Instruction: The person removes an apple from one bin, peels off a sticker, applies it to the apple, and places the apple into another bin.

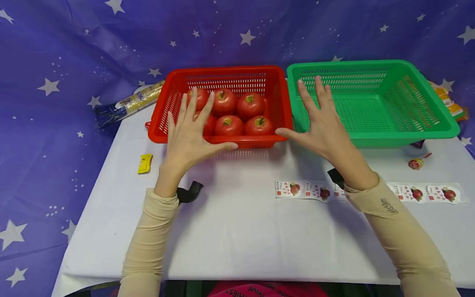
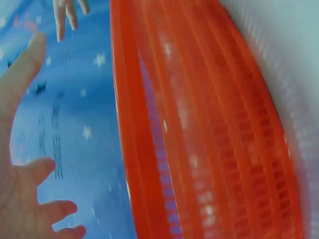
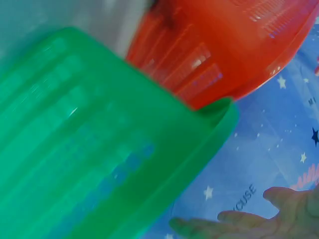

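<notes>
My left hand (image 1: 189,138) is held with fingers spread in front of the red basket (image 1: 219,139), overlapping its near left part in the head view. Several red apples (image 1: 229,125) lie inside that basket, one partly hidden behind my fingers. My right hand (image 1: 323,126) is also spread, its thumb by the red basket's right corner and its fingers in front of the green basket (image 1: 404,135). No apples show in the green basket. Neither hand holds anything. In the wrist views, the left hand (image 2: 22,194) and the right hand (image 3: 279,219) appear apart from the basket walls.
A strip of apple-printed stickers (image 1: 315,191) lies under my right forearm on the white table (image 1: 237,231). A yellow packet (image 1: 145,163) lies at the left, a lollipop (image 1: 416,163) at the right. Behind the baskets stand a long gold-and-blue package (image 1: 135,101) and an orange packet (image 1: 450,101).
</notes>
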`<state>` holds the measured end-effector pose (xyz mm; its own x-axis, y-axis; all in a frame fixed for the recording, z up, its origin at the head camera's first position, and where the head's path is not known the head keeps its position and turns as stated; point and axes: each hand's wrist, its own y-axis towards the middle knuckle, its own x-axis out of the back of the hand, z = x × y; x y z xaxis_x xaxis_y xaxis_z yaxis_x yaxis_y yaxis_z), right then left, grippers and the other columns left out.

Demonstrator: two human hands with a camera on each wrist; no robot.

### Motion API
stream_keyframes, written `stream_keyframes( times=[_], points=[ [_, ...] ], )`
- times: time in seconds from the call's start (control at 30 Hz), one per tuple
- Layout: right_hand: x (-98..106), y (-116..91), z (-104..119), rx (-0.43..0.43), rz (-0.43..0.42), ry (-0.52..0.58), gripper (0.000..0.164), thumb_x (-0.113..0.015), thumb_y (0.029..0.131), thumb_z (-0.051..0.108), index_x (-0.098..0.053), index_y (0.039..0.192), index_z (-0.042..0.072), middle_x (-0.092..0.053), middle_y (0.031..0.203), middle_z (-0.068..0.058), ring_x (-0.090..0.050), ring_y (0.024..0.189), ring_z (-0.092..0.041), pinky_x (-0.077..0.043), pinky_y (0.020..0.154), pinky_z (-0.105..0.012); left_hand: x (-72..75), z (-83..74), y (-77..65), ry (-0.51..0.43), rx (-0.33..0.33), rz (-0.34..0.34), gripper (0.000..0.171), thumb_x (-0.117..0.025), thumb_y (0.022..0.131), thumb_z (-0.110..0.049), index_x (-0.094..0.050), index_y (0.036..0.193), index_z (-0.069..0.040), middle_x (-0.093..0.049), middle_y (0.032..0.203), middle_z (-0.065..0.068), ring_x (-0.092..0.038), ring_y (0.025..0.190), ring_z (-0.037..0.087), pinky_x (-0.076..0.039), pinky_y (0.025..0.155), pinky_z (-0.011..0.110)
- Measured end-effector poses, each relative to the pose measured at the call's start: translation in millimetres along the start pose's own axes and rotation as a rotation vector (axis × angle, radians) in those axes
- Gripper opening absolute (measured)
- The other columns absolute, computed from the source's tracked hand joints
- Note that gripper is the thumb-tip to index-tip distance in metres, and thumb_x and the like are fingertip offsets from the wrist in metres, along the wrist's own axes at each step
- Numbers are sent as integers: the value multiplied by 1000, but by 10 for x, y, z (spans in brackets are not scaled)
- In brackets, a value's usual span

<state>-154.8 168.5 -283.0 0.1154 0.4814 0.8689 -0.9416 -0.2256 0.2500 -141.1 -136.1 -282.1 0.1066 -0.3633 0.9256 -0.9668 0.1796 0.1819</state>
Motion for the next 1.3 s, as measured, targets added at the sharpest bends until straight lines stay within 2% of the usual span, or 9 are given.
stream_keyframes(
  times=[0.2, 0.3, 0.37, 0.5, 0.6, 0.7, 1.0, 1.13, 1.3],
  points=[
    [-114, 289, 207, 61, 108, 111, 110, -72, 74, 61, 0, 154, 37, 4, 163, 0, -11, 149, -36, -21, 111, -65, 140, 387, 0, -136, 173, 1, 137, -73, 59, -75, 13, 153, -23, 11, 161, -5, 7, 150, 19, -2, 119, 58],
    [-205, 473, 286, 83, 196, 111, 108, -75, 76, 53, -8, 156, 26, -13, 162, -9, -21, 145, -38, -25, 112, -62, 234, 641, -36, -185, 274, 79, 138, -73, 63, -73, 15, 152, -14, 15, 161, 2, 9, 150, 25, -3, 119, 56],
    [-275, 595, 325, 88, 284, 85, 101, -76, 77, 48, -19, 155, 15, -32, 154, -16, -33, 140, -37, -31, 112, -56, 282, 794, -62, -206, 312, 129, 134, -73, 66, -70, 6, 154, -8, 0, 162, 14, -8, 149, 36, -17, 116, 59],
    [-417, 804, 400, 86, 523, -46, 77, -74, 81, 37, -43, 142, 2, -57, 130, -19, -52, 117, -32, -44, 101, -44, 309, 978, -89, -202, 323, 199, 120, -72, 67, -69, -18, 150, -2, -40, 142, 23, -45, 122, 42, -41, 97, 61],
    [-513, 912, 450, 78, 695, -160, 56, -67, 85, 27, -51, 133, 4, -59, 122, -18, -52, 108, -30, -46, 92, -40, 291, 1007, -79, -184, 306, 206, 115, -72, 66, -71, -28, 145, -1, -47, 133, 21, -50, 112, 40, -45, 91, 59],
    [-616, 960, 460, 76, 771, -210, 46, -62, 84, 20, -53, 126, 5, -58, 117, -17, -50, 104, -30, -44, 87, -40, 266, 994, -67, -185, 301, 200, 114, -72, 64, -72, -30, 143, -1, -47, 133, 20, -49, 112, 40, -44, 91, 59],
    [-731, 1035, 409, 127, 774, -142, 53, -63, 89, 30, -42, 129, 2, -53, 125, -21, -47, 119, -35, -40, 103, -47, 344, 965, -13, -157, 305, 225, 120, -71, 66, -71, -22, 148, 0, -41, 140, 23, -48, 115, 41, -44, 93, 60],
    [-651, 1080, 379, 143, 699, -70, 62, -67, 86, 34, -45, 136, 4, -53, 131, -19, -47, 122, -34, -39, 106, -47, 357, 941, 47, -157, 297, 230, 120, -70, 67, -71, -20, 150, -1, -34, 148, 23, -46, 119, 43, -42, 96, 61],
    [-439, 945, 418, 70, 579, 47, 80, -72, 80, 46, -39, 142, 9, -53, 132, -13, -50, 117, -30, -46, 99, -46, 316, 935, 67, -157, 311, 256, 122, -69, 67, -73, -19, 151, -1, -25, 154, 23, -43, 124, 45, -39, 99, 62]
  ],
)
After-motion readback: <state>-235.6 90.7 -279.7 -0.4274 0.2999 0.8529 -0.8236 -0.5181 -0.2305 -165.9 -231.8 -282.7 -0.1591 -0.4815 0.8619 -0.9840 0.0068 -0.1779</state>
